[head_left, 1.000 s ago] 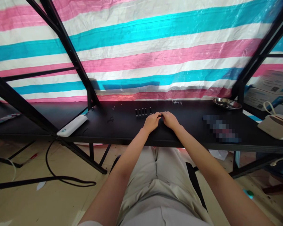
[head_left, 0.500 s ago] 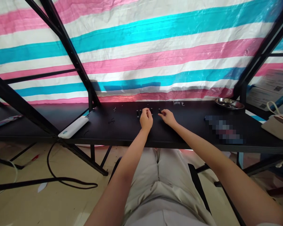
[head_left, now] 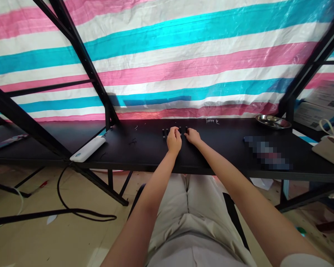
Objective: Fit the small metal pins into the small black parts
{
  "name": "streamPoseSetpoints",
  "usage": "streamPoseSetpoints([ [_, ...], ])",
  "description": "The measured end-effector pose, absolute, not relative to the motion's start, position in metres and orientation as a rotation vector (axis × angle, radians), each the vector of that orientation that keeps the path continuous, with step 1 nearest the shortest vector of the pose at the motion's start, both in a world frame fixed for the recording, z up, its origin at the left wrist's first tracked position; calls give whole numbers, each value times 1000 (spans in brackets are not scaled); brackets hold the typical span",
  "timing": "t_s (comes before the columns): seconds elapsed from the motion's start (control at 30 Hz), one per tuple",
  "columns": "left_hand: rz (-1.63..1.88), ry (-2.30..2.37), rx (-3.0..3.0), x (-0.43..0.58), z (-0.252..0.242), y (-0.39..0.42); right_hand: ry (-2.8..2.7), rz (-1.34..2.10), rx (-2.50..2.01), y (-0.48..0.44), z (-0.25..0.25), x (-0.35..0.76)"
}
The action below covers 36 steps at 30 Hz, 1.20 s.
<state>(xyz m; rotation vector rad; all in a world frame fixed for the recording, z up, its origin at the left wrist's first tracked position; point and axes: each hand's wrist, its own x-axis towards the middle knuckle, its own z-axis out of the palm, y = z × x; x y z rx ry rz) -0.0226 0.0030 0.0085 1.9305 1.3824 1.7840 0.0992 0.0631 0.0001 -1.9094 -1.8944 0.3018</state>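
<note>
Small dark stick-like pieces (head_left: 163,133) stand or lie in a short row on the black table; their exact kind is too small to tell. My left hand (head_left: 174,140) rests among them with its fingers curled together, covering part of the row. Whatever may be in its fingers is hidden. To its right, my right hand (head_left: 193,137) has thumb and fingers closed on one small black piece (head_left: 186,129) at the row's right end. Another dark piece (head_left: 180,129) shows between the two hands.
Thin white bits (head_left: 212,121) lie at the table's back, with black scraps (head_left: 133,141) left of my hands. A white oblong case (head_left: 88,149) is at left. A metal dish (head_left: 273,121), a blurred packet (head_left: 267,152) and a beige bag (head_left: 330,149) are at right. Black frame posts (head_left: 85,63) flank the table.
My right hand has moved left with the black piece, closer to my left hand and the row. My left hand stays in nearly the same place, and the view has shifted slightly.
</note>
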Motion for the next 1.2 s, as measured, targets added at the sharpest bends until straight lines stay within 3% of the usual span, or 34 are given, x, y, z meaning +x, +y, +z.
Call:
streamPoseSetpoints([
  [0.17, 1623, 1335, 2066, -21, 5, 5, -1940, 281, -1953, 51, 4, 105],
  [0.4, 1051, 1185, 2385, -16, -4, 8, -2118, -171, -1794, 7, -9, 136],
  [1.2, 965, 1328, 2315, -15, -6, 15, -2118, 83, -1675, 2, -15, 160],
])
